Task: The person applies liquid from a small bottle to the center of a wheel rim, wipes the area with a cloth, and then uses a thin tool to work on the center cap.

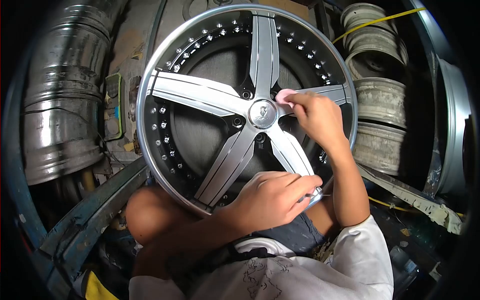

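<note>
A silver five-spoke wheel (244, 106) faces the camera, a small pink pad (285, 95) near its centre cap (262, 114).

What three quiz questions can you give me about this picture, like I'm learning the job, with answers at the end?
1. Count: how many spokes does the big wheel have?

2. True or false: the right hand holds the pink pad.

3. Pick one. Where is the round cap?
A) On the wheel's outer edge
B) In the middle, where the spokes meet
C) In the left hand

Key
1. Five.
2. True; its fingers grip the pad close to the cap.
3. B.
</note>
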`<state>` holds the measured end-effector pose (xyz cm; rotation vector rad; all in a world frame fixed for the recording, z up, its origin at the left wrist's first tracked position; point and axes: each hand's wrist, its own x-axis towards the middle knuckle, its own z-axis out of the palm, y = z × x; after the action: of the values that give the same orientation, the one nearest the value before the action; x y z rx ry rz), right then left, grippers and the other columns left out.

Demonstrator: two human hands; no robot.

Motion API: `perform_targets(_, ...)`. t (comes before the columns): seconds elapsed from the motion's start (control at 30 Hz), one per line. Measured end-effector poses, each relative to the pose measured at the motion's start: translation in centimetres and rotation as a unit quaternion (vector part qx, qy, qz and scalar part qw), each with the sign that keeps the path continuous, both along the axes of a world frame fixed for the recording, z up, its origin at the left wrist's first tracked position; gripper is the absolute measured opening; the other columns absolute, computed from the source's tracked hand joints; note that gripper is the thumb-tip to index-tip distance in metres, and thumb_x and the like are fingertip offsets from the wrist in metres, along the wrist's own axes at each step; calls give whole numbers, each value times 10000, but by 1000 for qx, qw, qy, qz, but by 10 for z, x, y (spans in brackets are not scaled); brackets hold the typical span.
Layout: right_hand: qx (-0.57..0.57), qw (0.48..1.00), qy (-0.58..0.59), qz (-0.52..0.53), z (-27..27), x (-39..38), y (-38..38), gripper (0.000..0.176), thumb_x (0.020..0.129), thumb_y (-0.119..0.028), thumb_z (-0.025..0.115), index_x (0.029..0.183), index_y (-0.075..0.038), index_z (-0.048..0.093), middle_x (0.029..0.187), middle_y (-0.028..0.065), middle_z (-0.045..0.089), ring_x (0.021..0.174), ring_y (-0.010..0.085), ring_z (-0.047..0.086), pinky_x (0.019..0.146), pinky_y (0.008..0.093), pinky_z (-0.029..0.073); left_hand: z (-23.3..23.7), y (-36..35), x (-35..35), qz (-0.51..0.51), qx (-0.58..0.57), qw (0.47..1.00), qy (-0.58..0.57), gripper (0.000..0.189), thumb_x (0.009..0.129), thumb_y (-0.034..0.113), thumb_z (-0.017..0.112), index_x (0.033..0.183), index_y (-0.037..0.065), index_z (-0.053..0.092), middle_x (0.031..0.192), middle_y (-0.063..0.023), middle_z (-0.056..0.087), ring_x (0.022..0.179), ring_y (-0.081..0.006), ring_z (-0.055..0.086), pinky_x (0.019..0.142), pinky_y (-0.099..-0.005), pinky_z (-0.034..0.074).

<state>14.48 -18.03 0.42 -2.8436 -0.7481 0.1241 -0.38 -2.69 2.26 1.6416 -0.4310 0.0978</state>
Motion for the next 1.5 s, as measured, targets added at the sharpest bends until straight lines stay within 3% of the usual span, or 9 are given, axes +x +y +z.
perform_targets(0.07, 72, 990, 62, -105, 4, 5, 1, 230, 882, -304, 683, 961, -116, 788, 794, 162, 718, 755, 377, 707, 695, 455, 556, -1, -1, -1, 10, -10, 1000, 0, 304, 768, -39, 762, 1058, 21, 696, 780, -72, 681, 661, -234, 677, 613, -345, 536)
perform_targets(0.27, 47, 978, 146, -139, -6, 24, 12, 404, 825, -412, 763, 796, -13, 703, 738, 203, 692, 755, 404, 695, 694, 478, 530, 5, -3, 2, -11, -21, 1000, 5, 294, 764, -49, 755, 1045, 19, 698, 781, -73, 681, 665, -229, 683, 625, -340, 551)
perform_targets(0.5, 14, 957, 241, -161, -9, 34, 40, 500, 861, -446, 787, 651, -9, 664, 544, 114, 616, 540, 272, 639, 577, 389, 499, 0, 3, 3, -1, -32, 999, 44, 270, 775, -56, 746, 1032, 14, 702, 789, -86, 686, 690, -234, 700, 641, -340, 564)
perform_targets(0.67, -61, 976, 185, -93, -22, 42, 48, 584, 871, -595, 727, 636, -60, 729, 520, 84, 631, 558, 264, 677, 606, 409, 528, -4, 0, 2, -10, -12, 999, 41, 248, 799, -53, 744, 1036, 6, 700, 804, -109, 693, 688, -257, 695, 617, -344, 543)
perform_targets(0.73, -95, 968, 207, -107, -19, 44, 50, 553, 841, -632, 731, 690, -100, 761, 631, 88, 705, 780, 290, 746, 752, 455, 570, -4, -2, 2, -22, 3, 999, 40, 242, 808, -36, 735, 1041, 21, 700, 812, -104, 695, 694, -261, 694, 618, -347, 536)
perform_targets(1.13, -86, 958, 209, -177, -19, 35, 33, 396, 944, -386, 702, 696, -83, 759, 676, 55, 734, 735, 195, 741, 725, 344, 569, -2, -2, -30, -76, 76, 994, -3, 199, 857, 52, 710, 1056, 60, 712, 891, -107, 736, 807, -283, 730, 729, -363, 588)
perform_targets(1.27, 28, 953, 223, -203, -10, 17, 34, 469, 927, -446, 721, 734, -21, 764, 583, 77, 684, 533, 170, 675, 543, 321, 525, 2, -4, -35, -93, 77, 993, -1, 187, 857, 48, 714, 1043, 60, 716, 892, -111, 739, 803, -276, 735, 730, -357, 592)
perform_targets(1.3, -36, 952, 228, -201, -10, 19, 39, 509, 910, -527, 710, 646, -93, 743, 655, 57, 722, 733, 209, 742, 732, 371, 572, 2, -5, -35, -96, 76, 992, -6, 184, 856, 47, 716, 1040, 60, 717, 892, -112, 740, 801, -274, 736, 730, -355, 594)
perform_targets(1.5, -98, 970, 170, -144, -10, 20, 58, 678, 879, -709, 637, 697, -69, 768, 743, 125, 739, 828, 297, 750, 775, 431, 568, 4, -13, -26, -99, 76, 992, -24, 179, 846, 31, 719, 1024, 48, 717, 886, -110, 745, 802, -268, 744, 736, -350, 603)
